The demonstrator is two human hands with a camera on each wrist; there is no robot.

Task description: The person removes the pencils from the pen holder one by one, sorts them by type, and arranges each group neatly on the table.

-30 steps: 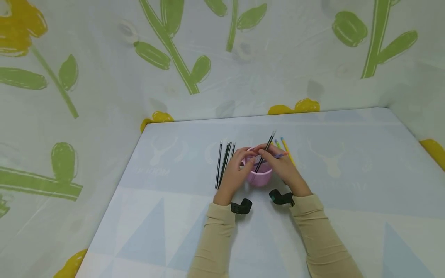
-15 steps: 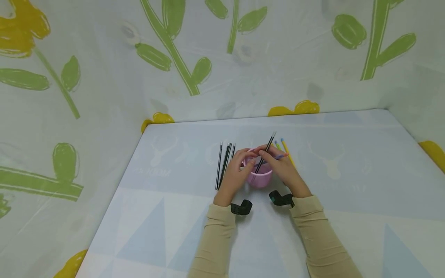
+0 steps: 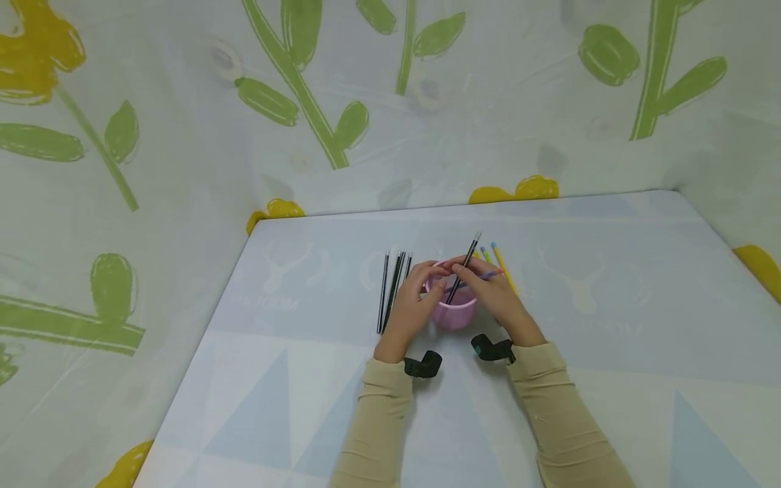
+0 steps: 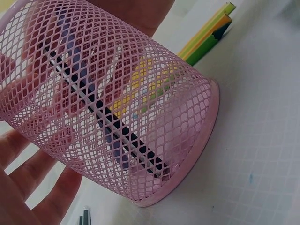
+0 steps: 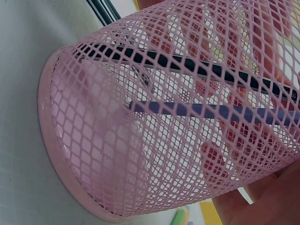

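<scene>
A pink mesh pen holder (image 3: 454, 318) stands upright on the table between both hands. My left hand (image 3: 416, 298) grips its left side near the rim, fingers around the mesh. On the opposite side, my right hand (image 3: 499, 297) holds the rim, with its fingers behind the wall. Two pencils lean inside the holder: a black striped pencil (image 3: 473, 245) with a silvery top end, and a blue-purple pencil (image 5: 187, 109) with an orange-pink end (image 3: 497, 272). Through the mesh in the left wrist view, the lower end of the black one reaches the holder's base (image 4: 187, 164).
Several black striped pencils (image 3: 393, 288) lie side by side left of the left hand. Beyond the right hand lie a yellow pencil (image 3: 503, 263) and a green pencil (image 3: 486, 255), partly hidden by it. A flower-patterned curtain (image 3: 390, 135) rises behind the table's back edge.
</scene>
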